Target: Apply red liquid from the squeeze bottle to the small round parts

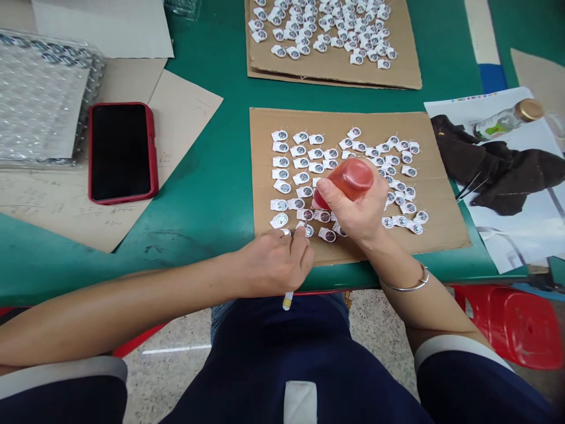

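Observation:
My right hand is wrapped round a red squeeze bottle, tilted so that its lower end points down and left over the cardboard sheet. Close beside it, my left hand is closed on a thin white stick with a yellow end, which pokes out below the fist. Small white tags with round dark-printed heads lie in rough rows on the cardboard. The left fingertips are at a tag near the sheet's front edge. My hands hide some of the tags.
A second cardboard stack at the back carries many similar tags. To the left lie a red-cased phone and a bubble-wrap bag. On the right are a dark cloth, metal tweezers and a gold-capped glass bottle.

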{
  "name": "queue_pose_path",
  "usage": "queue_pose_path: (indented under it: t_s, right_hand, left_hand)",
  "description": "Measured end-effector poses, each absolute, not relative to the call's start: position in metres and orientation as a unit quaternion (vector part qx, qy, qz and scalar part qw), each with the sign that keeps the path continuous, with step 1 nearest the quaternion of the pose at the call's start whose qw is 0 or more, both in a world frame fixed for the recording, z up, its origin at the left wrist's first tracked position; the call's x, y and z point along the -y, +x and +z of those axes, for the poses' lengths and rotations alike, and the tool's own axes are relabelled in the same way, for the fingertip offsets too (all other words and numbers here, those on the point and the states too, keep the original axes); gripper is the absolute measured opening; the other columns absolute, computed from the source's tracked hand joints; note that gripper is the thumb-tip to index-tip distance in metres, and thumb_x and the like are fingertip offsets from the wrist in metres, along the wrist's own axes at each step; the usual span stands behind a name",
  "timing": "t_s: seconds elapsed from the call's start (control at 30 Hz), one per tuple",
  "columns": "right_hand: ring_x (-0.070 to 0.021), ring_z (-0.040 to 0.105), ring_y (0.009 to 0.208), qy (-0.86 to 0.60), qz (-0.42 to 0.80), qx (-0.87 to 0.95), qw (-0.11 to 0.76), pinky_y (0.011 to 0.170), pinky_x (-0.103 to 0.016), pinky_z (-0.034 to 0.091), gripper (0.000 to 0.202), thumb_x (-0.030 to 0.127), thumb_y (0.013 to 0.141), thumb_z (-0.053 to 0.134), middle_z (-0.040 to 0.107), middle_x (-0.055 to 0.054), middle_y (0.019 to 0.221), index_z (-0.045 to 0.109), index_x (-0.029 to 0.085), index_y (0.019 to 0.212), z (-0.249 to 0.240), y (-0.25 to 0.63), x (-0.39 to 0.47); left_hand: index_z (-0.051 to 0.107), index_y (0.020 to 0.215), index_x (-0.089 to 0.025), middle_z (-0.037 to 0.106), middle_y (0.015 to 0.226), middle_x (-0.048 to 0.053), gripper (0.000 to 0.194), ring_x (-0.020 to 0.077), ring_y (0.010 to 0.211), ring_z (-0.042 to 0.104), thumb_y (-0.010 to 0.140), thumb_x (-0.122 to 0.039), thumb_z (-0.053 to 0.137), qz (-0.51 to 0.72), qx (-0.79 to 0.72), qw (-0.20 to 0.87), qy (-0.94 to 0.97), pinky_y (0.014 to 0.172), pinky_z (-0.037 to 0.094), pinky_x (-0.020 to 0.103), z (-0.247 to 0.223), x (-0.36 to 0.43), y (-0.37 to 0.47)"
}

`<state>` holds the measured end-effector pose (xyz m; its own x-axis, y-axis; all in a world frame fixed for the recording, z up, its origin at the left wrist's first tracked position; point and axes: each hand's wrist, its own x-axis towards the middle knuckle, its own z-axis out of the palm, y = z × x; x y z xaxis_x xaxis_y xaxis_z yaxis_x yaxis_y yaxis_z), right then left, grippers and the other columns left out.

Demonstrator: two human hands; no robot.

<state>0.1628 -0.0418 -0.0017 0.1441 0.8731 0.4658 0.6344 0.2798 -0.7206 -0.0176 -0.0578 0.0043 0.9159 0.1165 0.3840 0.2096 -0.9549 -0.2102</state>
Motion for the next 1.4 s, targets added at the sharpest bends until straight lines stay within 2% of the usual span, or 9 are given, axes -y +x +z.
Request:
queue_pose_path:
  t_s: [0.27,1.07,1.23,1.4]
  right_hand:
    - [-0.0145,0.056,0.065,-0.585,0.097,0.656,0.467,0.066,-0.037,0.050,0.027,0.045,0.067,0.065,0.057,0.000,0.070,0.053,0.022,0.076,-0.0001,0.1645,0.0428]
    - [-0.0131,0.054,0.061,-0.574,0.079,0.667,0.468,0.060,-0.034,0.049,0.023,0.037,0.066,0.068,0.057,0.000,0.067,0.053,0.022,0.074,0.0028,0.1650,0.0454]
    - [-0.0125,0.055,0.061,-0.569,0.066,0.670,0.472,0.059,-0.033,0.049,0.025,0.036,0.064,0.069,0.058,0.000,0.068,0.053,0.021,0.074,0.0017,0.1658,0.0446]
    - [-0.0122,0.055,0.060,-0.570,0.061,0.675,0.465,0.058,-0.032,0.048,0.024,0.036,0.064,0.069,0.059,0.000,0.068,0.053,0.020,0.074,0.0019,0.1662,0.0445]
  left_hand:
    - [0.056,0.081,-0.005,0.066,0.087,0.021,0.011,0.0194,0.060,0.063,0.078,-0.009,0.046,-0.182,0.081,0.119,-0.973,0.046,0.048,0.027,0.0029,0.0577,-0.0187]
    - [0.057,0.077,-0.006,0.066,0.089,0.022,0.013,0.0201,0.064,0.064,0.078,-0.007,0.044,-0.171,0.080,0.095,-0.977,0.050,0.052,0.028,0.0059,0.0573,-0.0186]
    - [0.056,0.078,-0.008,0.066,0.088,0.019,0.015,0.0172,0.061,0.063,0.079,-0.009,0.041,-0.177,0.096,0.089,-0.976,0.052,0.052,0.027,0.0042,0.0567,-0.0192]
    - [0.054,0.070,-0.011,0.066,0.075,0.013,0.021,0.0162,0.058,0.062,0.077,-0.007,0.034,-0.201,0.115,0.036,-0.972,0.052,0.052,0.027,0.0043,0.0527,-0.0201]
